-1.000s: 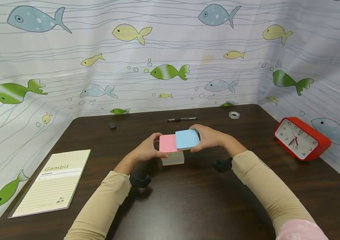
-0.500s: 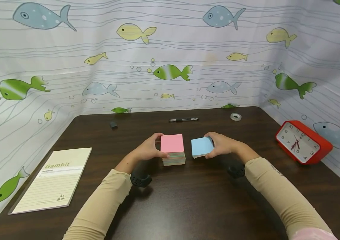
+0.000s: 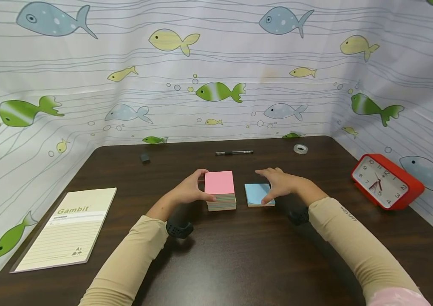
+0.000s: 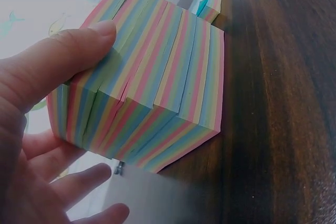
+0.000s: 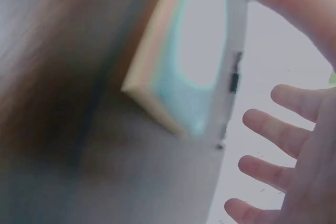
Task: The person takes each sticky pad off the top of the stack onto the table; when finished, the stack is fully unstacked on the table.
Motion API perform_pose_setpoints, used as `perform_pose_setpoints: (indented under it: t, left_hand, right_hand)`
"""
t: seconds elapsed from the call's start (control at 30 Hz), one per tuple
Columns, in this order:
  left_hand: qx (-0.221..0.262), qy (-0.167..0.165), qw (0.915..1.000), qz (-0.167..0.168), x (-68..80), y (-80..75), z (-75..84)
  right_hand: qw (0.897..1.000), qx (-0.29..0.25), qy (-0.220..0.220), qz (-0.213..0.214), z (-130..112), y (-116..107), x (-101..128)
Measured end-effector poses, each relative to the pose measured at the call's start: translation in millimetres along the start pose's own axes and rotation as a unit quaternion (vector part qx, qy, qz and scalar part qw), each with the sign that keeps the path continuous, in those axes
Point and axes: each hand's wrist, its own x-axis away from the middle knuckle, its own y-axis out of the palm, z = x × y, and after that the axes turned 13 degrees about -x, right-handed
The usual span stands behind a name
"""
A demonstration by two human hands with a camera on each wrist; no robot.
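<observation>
Big pad: chunky stack of sticky notes [image 3: 220,191], pink sheet on top, sides striped pink, blue, yellow and green. It sits mid-table on the dark wood table [image 3: 239,255]. From the left wrist view the layers look a bit stepped and slid out of line.

Small pad: thin slab [image 3: 258,194] with a blue top sheet, lying flat just right of the big pad with a narrow gap between them. Its edge shows the same pastel stripes.

Left hand: the left hand [image 3: 190,191] clamps the big pad from its left side, thumb on the near edge, fingers curled round the far edge. Forearm comes in low over the table.

Right hand: the right hand [image 3: 280,185] is open, fingers spread and fairly straight, over the right part of the small pad; thumb tip looks to be on its near edge, not gripping.

Writing: the notebook [image 3: 65,229] at front left says "Gambit" on the cover, plus a small "A5" near the bottom. The red clock [image 3: 386,180] on the right has ordinary numerals on its dial.

Other stuff: pen [image 3: 234,152], tape roll [image 3: 300,148].
</observation>
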Motion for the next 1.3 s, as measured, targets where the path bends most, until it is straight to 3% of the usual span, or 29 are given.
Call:
perform_pose_setpoints:
  t: [0.27,0.63,0.97,1.3]
  left_hand:
    - [0.008,-0.007,0.9999,-0.001,-0.9,2.5,-1.1]
    - [0.023,0.008,0.9997,0.001,-0.2,4.4,-3.6]
    - [0.015,0.006,0.9999,-0.001,-0.5,5.2,-0.3]
    - [0.026,-0.006,0.9996,-0.014,-1.8,8.4,-5.9]
  right_hand:
    - [0.998,-0.028,-0.05,0.008,-35,-3,-8]
    - [0.997,-0.011,-0.077,0.008,-74,10,-37]
    - [0.998,-0.004,-0.068,-0.014,-78,16,-50]
    - [0.997,-0.014,-0.07,-0.014,-72,9,-45]
